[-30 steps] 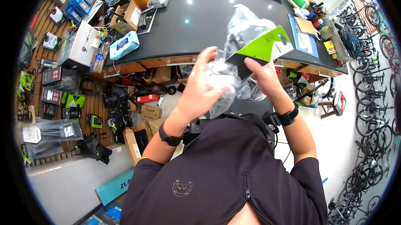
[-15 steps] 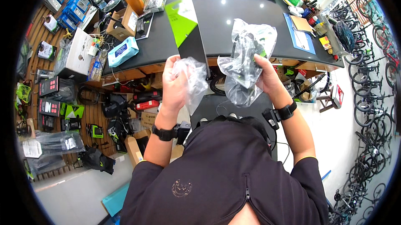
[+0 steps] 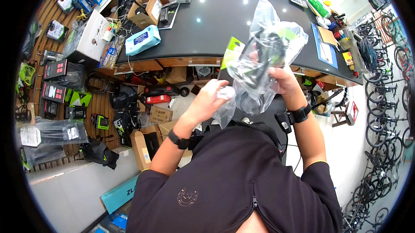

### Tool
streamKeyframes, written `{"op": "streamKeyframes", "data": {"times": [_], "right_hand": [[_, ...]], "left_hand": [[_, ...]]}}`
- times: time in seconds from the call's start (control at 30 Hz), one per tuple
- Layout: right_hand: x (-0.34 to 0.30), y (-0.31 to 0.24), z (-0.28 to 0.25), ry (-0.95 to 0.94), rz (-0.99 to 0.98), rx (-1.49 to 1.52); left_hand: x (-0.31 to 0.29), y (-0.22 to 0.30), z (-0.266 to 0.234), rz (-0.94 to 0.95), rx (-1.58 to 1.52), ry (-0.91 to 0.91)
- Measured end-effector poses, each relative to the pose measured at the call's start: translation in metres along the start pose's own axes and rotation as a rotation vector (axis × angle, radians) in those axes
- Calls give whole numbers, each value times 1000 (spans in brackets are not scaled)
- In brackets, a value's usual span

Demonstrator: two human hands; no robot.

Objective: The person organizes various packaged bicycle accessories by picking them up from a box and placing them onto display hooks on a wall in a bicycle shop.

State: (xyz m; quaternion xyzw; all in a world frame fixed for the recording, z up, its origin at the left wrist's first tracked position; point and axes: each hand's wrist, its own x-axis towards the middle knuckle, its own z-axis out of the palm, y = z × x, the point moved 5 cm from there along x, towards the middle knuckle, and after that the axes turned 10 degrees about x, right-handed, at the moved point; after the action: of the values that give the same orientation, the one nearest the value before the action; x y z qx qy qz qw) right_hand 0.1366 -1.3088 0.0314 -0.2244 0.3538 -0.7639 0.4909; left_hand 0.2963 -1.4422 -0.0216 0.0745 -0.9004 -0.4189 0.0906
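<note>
My right hand (image 3: 283, 81) grips a clear plastic bag (image 3: 283, 47) with dark parts inside, held up over the counter's near edge. Behind the bag, a green and dark flat box (image 3: 232, 50) shows only in part; I cannot tell what holds it. To the left and lower, my left hand (image 3: 206, 102) is closed on a crumpled piece of clear plastic (image 3: 225, 111), close beside the bag. Glare and folds in the plastic hide the exact shape of the parts.
The dark counter (image 3: 216, 21) lies ahead. On its left are a blue wipes pack (image 3: 142, 40) and an open carton (image 3: 147, 12); a blue clipboard (image 3: 324, 51) lies on its right. Open boxes (image 3: 140, 148) stand at lower left. Bicycles (image 3: 382, 103) line the right side.
The bag in my right hand has risen. My left hand has lowered, with its plastic now close to the bag. The green and dark box has moved right, largely behind the bag.
</note>
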Motion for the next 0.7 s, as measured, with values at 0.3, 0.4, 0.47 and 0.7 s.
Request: {"op": "streamKeyframes", "data": {"times": [0.3,0.4,0.47,0.7], "right_hand": [[7,14,38,176,-40,-236],[9,12,44,156,-164,-182],[9,13,39,224,-186,-67],[7,13,24,290,-119,97]], "left_hand": [[13,5,24,94,-641,-357],[10,8,29,53,-861,-453],[18,15,29,23,-841,-420],[36,36,43,145,-615,-310]]}}
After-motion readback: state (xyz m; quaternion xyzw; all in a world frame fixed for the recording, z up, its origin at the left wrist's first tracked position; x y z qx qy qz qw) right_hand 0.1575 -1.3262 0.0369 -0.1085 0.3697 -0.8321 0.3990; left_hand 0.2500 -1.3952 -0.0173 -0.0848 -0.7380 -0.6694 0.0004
